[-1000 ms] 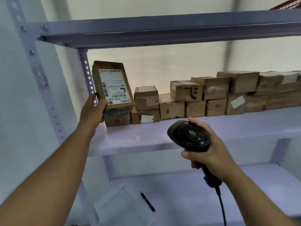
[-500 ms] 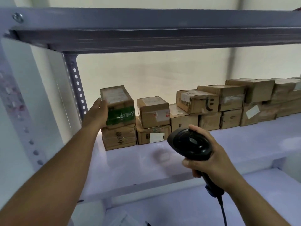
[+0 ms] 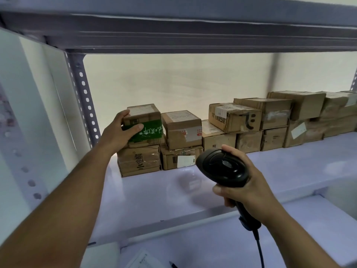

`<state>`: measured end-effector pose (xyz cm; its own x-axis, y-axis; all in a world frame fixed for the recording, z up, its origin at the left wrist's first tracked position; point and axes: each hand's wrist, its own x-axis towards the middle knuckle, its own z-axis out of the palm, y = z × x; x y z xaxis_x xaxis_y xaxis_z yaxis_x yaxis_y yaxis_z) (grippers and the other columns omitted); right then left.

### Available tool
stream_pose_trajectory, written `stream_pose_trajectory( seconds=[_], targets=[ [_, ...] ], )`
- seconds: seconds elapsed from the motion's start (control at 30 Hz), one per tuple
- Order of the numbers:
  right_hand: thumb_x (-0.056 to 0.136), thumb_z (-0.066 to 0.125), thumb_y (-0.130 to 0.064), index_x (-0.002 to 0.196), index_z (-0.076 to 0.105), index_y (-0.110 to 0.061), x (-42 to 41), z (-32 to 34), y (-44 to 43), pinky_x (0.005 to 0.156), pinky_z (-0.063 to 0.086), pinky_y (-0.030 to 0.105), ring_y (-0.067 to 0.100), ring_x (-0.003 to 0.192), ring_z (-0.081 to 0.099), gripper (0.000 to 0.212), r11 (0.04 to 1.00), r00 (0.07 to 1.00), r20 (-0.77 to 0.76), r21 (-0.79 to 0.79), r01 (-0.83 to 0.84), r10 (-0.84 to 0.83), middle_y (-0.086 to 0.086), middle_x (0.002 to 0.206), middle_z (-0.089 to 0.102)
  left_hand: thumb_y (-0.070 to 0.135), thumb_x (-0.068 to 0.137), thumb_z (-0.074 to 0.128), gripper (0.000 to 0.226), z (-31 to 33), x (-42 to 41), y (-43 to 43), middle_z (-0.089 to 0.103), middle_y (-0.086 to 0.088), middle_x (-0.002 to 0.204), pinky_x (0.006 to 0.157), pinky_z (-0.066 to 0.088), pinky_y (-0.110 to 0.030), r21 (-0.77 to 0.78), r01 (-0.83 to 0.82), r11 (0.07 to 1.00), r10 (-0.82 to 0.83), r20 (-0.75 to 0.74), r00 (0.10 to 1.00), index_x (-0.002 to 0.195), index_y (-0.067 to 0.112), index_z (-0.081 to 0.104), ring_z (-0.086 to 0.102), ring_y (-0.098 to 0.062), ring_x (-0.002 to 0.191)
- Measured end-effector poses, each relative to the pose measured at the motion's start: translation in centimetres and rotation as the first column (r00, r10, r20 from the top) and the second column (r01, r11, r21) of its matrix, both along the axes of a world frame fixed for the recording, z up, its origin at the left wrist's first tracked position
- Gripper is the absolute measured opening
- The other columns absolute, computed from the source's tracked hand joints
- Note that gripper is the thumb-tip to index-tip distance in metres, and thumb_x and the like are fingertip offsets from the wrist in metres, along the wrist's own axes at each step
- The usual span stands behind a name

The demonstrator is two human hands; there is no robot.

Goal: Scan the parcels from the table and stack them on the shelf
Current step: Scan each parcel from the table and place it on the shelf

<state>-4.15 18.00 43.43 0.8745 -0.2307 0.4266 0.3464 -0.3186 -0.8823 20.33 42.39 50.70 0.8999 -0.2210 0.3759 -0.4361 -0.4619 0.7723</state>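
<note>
A pale lilac shelf (image 3: 193, 192) runs across the view under a grey upper board (image 3: 173, 28), with a cream wall (image 3: 173, 78) behind it and a perforated grey post (image 3: 85, 105) at its left end. Near the shelf's back left corner the left hand (image 3: 119, 135) grips the parcel with green tape (image 3: 148, 122), thumb on its front face and the other fingers at its top left edge. That parcel lies on top of a taped brown box (image 3: 139, 161) standing on the shelf. Just beside it to the right is a second stacked pair, the lower box (image 3: 179, 159) bearing a white label. A row of cardboard boxes (image 3: 270, 113), two high, follows the back edge to the right end. Near the shelf's front edge the right hand (image 3: 249, 188) has its fingers wrapped round the handle of a black scanner (image 3: 222, 167), whose cable (image 3: 259, 248) hangs down. On the lower board (image 3: 309, 229) lie a paper sheet (image 3: 143, 260) and a pen (image 3: 172, 265)
</note>
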Motion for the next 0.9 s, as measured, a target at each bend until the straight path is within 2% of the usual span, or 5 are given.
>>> stream_pose_trajectory(
  seconds=[0.17,0.27,0.4,0.67,0.9],
  targets=[
    [0.07,0.081,0.005,0.133,0.047,-0.046,-1.5,0.0,-1.2,0.055,0.056,0.032,0.028,0.058,0.066,0.087,1.0,1.0,-0.001,0.001,-0.016,0.016,-0.005,0.126,0.055,0.055,0.082,0.067,0.095,-0.7,-1.7,-0.5,0.034,-0.004,0.155,0.112,0.034,-0.05,-0.001,-0.071,0.997,0.071,0.026,0.997,0.154,0.033,0.011,0.037,-0.03,0.139],
    [0.071,0.08,0.005,0.131,0.047,-0.046,-3.1,0.3,-2.2,0.054,0.056,0.03,0.025,0.057,0.066,0.086,1.0,1.0,0.009,0.003,-0.03,0.03,-0.005,0.127,0.054,0.053,0.086,0.063,0.087,-0.8,-4.3,-1.5,0.025,-0.004,0.159,0.114,0.028,-0.05,0.038,-0.188,0.981,0.178,0.187,0.966,0.154,0.026,0.017,0.024,-0.028,0.145],
    [0.072,0.08,0.005,0.133,0.047,-0.044,-5.9,0.3,-4.0,0.055,0.055,0.031,0.026,0.057,0.065,0.086,0.999,0.999,0.021,0.012,-0.043,0.043,-0.004,0.127,0.054,0.048,0.085,0.067,0.071,-1.8,-9.1,-3.9,0.041,-0.006,0.147,0.107,0.039,-0.051,0.017,-0.238,0.971,0.213,0.39,0.896,0.144,0.023,0.035,0.038,-0.028,0.134],
    [0.073,0.079,0.007,0.136,0.046,-0.038,-13.5,-1.7,-8.0,0.055,0.056,0.034,0.019,0.059,0.065,0.085,0.997,1.0,0.005,0.072,0.023,-0.023,-0.006,0.126,0.055,0.039,0.081,0.06,0.058,-8.2,-21.3,-13.8,0.055,-0.007,0.13,0.096,0.036,-0.03,0.048,-0.009,0.999,-0.012,0.419,0.908,0.132,0.012,0.053,0.047,-0.022,0.119],
    [0.072,0.079,0.009,0.133,0.049,-0.041,-22.7,-4.7,-13.6,0.053,0.054,0.036,0.022,0.054,0.063,0.084,0.973,0.987,-0.042,0.163,0.162,-0.157,-0.004,0.122,0.061,0.029,0.085,0.072,0.054,-14.0,-31.1,-23.9,0.052,-0.005,0.136,0.102,0.036,-0.036,0.071,0.159,0.985,-0.173,0.303,0.937,0.133,0.015,0.052,0.044,-0.022,0.125]
  ],
)
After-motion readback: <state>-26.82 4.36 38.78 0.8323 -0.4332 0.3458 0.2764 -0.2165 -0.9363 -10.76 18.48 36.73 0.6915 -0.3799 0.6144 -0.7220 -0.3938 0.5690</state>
